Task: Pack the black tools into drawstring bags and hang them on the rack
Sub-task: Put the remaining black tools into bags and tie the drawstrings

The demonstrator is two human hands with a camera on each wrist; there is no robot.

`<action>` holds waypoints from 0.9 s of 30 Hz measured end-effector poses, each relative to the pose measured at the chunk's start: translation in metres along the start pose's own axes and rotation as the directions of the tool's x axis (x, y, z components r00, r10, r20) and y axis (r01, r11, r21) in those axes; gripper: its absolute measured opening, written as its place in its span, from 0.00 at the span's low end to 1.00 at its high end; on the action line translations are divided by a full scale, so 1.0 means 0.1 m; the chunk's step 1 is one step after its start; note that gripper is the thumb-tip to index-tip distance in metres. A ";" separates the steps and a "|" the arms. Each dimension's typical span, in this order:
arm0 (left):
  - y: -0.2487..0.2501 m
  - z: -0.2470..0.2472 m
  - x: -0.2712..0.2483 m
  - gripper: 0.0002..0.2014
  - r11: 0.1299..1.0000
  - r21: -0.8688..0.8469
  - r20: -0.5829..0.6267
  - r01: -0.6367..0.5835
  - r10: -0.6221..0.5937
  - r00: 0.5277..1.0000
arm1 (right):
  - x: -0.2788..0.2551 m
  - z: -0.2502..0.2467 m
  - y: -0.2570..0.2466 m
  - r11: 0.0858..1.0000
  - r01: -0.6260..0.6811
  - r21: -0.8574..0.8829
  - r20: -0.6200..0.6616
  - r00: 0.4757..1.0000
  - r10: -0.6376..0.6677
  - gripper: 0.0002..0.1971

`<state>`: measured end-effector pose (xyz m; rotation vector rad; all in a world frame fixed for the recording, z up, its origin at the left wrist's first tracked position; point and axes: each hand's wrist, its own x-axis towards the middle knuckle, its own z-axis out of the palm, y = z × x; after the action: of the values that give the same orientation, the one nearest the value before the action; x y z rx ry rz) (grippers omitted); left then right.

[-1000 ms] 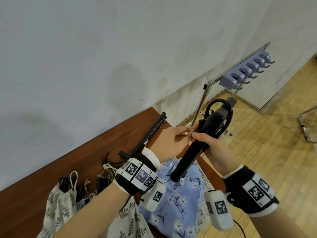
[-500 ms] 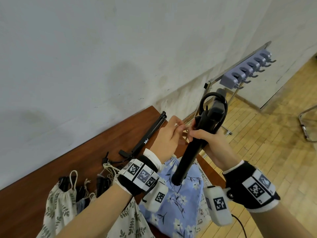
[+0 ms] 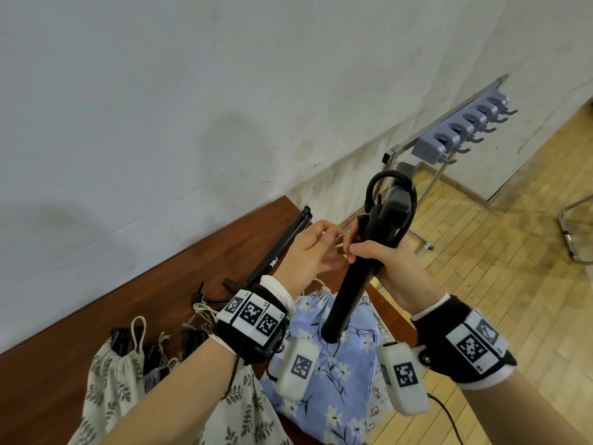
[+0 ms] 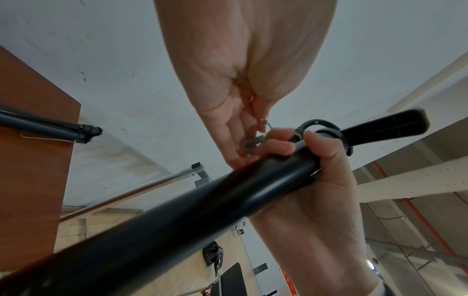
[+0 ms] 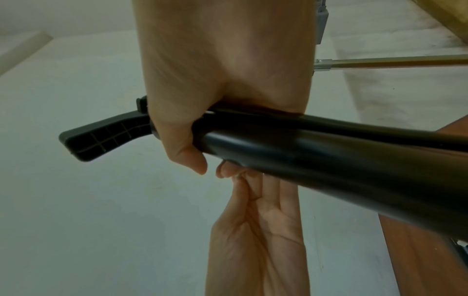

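Note:
My right hand (image 3: 369, 253) grips the barrel of a black hand pump (image 3: 354, 284) just under its T-handle (image 3: 396, 203), holding it steeply tilted over the blue floral drawstring bag (image 3: 337, 383). A black hose loops around the handle. Beside the barrel, my left hand (image 3: 330, 234) pinches a thin metal needle (image 3: 340, 234) between thumb and fingertips. The left wrist view shows the needle (image 4: 264, 122) by the right hand's fingers (image 4: 278, 144). In the right wrist view the pump (image 5: 329, 152) crosses the picture and hides the needle.
A leaf-print bag (image 3: 109, 383) with black tools and cords lies at the left of the brown table (image 3: 96, 316). A folded black tripod (image 3: 282, 252) lies near the wall. The metal rack with grey hooks (image 3: 462, 133) stands to the right, over a wooden floor.
The pump has tipped more upright and shifted slightly left. My left fingers have drawn a little away from the barrel, and the thin metal needle now shows between them.

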<state>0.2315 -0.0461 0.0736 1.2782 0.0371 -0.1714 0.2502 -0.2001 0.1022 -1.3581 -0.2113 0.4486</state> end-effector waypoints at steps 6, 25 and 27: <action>0.01 0.01 0.01 0.10 0.997 -0.073 0.024 0.031 -0.029 0.999 | 0.02 -0.02 0.00 1.000 -0.013 -0.003 -0.008 1.000 0.013 0.14; 0.00 0.00 -0.02 0.07 0.992 -0.124 0.086 0.000 0.011 0.996 | 0.00 -0.01 -0.03 0.992 -0.015 0.124 0.019 1.000 0.012 0.13; 0.00 0.00 -0.03 0.07 0.974 -0.225 0.092 0.013 0.008 0.996 | -0.01 0.01 -0.05 0.992 -0.009 0.124 0.033 0.999 0.005 0.12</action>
<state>0.2286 -0.0462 0.0737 1.0427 -0.0205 -0.2223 0.2501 -0.1999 0.1079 -1.2310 -0.2023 0.4820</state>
